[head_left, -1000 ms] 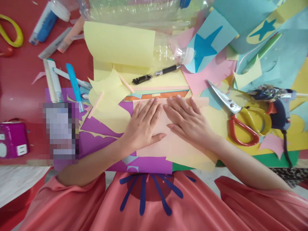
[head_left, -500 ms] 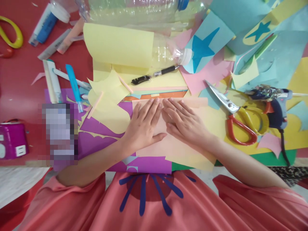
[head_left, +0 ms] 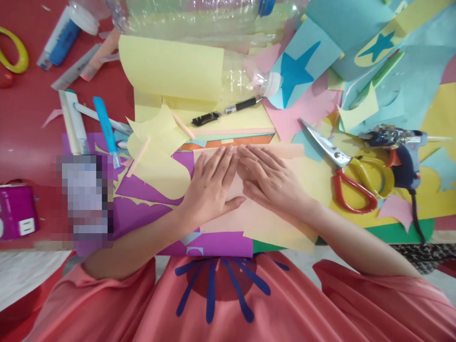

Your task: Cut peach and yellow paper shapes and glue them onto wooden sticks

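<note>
Both hands are laid flat, fingers stretched out and nothing grasped, on a peach sheet [head_left: 245, 216] near the desk's front edge, at its middle. The left hand [head_left: 210, 187] is pressed palm down on the sheet's left part, its thumb pointed right; the right hand [head_left: 272, 180] is set just beside it, fingertips of the two almost touching along the sheet's far, folded edge. Under the sheet a purple paper [head_left: 142, 209] is seen to the left and a yellow paper [head_left: 313, 175] to the right. Scissors [head_left: 342, 171] with red and yellow handles are found to the right of the right hand, blades half open, and a glue gun [head_left: 402, 152] lies just beyond them, toward the desk's right edge. Behind the fingertips a black pen [head_left: 226, 110] is laid on yellow paper. To the left, a blue marker [head_left: 104, 123] rests on the red desk [head_left: 24, 118]. Farther back, a clear plastic bottle [head_left: 245, 78] lies on its side with a yellow sheet [head_left: 171, 66] curled around it, and blue paper with a star cut-out [head_left: 295, 71] is seen toward the far right corner.
</note>
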`<move>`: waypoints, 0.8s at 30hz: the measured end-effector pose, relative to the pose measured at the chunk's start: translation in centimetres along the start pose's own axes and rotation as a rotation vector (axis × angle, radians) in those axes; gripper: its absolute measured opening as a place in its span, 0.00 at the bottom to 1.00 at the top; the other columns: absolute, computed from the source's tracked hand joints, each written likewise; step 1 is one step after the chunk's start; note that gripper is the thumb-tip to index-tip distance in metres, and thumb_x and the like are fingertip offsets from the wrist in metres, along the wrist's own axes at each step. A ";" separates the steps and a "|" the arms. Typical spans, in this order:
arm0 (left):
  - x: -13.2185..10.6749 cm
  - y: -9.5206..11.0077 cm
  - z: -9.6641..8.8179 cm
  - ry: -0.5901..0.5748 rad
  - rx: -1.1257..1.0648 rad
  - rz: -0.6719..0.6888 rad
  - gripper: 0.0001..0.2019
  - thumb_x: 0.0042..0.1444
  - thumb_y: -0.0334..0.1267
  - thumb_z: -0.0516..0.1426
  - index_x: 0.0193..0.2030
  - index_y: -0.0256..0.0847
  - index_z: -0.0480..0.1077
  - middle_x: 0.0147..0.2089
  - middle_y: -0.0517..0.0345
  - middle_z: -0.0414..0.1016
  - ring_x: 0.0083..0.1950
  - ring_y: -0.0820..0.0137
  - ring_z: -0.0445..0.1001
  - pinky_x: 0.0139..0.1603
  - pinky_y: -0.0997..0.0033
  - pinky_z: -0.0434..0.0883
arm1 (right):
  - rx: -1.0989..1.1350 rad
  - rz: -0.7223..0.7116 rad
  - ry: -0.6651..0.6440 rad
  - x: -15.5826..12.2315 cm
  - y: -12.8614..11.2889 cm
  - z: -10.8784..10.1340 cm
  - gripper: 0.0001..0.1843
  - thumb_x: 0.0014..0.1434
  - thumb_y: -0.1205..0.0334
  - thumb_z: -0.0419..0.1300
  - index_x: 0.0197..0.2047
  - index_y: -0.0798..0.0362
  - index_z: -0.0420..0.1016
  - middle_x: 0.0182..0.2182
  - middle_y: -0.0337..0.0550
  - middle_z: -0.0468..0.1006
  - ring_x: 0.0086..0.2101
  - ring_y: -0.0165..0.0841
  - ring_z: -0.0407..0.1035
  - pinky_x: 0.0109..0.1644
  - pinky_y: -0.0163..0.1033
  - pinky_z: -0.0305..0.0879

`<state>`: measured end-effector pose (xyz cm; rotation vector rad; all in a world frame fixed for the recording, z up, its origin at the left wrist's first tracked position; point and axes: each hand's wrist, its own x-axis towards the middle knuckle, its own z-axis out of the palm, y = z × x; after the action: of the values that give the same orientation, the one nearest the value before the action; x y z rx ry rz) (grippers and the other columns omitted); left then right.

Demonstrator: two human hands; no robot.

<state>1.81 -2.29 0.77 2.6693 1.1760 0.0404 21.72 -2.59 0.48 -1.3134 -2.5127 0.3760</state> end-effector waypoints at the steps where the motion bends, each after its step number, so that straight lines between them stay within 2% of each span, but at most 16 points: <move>1: 0.0 0.0 -0.1 -0.001 0.002 0.001 0.39 0.64 0.55 0.46 0.71 0.24 0.48 0.71 0.29 0.55 0.73 0.46 0.54 0.69 0.41 0.51 | -0.012 -0.009 0.010 0.1 -0.1 0.0 0.23 0.65 0.63 0.50 0.61 0.60 0.67 0.64 0.53 0.68 0.64 0.41 0.61 0.68 0.52 0.60; 6: 0.0 -0.1 0.1 0.015 -0.014 0.002 0.38 0.64 0.56 0.46 0.72 0.26 0.48 0.70 0.31 0.57 0.73 0.46 0.55 0.68 0.41 0.51 | -0.014 -0.005 0.044 0.2 -0.4 0.0 0.22 0.64 0.66 0.48 0.59 0.59 0.67 0.63 0.52 0.69 0.64 0.40 0.62 0.67 0.51 0.61; 15: -0.1 -0.3 0.3 0.043 -0.042 0.015 0.39 0.63 0.55 0.49 0.71 0.24 0.48 0.70 0.26 0.55 0.74 0.45 0.53 0.69 0.40 0.50 | -0.104 0.122 0.020 -0.6 -0.8 -0.6 0.29 0.67 0.61 0.46 0.68 0.65 0.55 0.62 0.59 0.69 0.59 0.44 0.65 0.58 0.47 0.66; 19: -0.1 -0.4 0.3 0.033 -0.050 0.008 0.39 0.63 0.55 0.49 0.71 0.25 0.48 0.71 0.25 0.54 0.75 0.48 0.51 0.71 0.41 0.49 | -0.120 0.178 -0.023 -0.9 -1.0 -1.1 0.33 0.66 0.60 0.47 0.71 0.64 0.48 0.61 0.60 0.70 0.54 0.47 0.65 0.54 0.50 0.66; 24: -0.2 -0.4 0.4 0.058 -0.004 0.016 0.39 0.64 0.55 0.49 0.70 0.25 0.49 0.71 0.25 0.55 0.75 0.48 0.51 0.71 0.42 0.49 | -0.190 0.204 -0.045 -1.4 -1.3 -1.8 0.36 0.65 0.63 0.49 0.72 0.65 0.42 0.49 0.59 0.79 0.49 0.49 0.66 0.48 0.50 0.67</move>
<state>1.41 -2.27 0.31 2.6915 1.1707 0.1234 22.13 -4.29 2.42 -1.6580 -2.5096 0.2148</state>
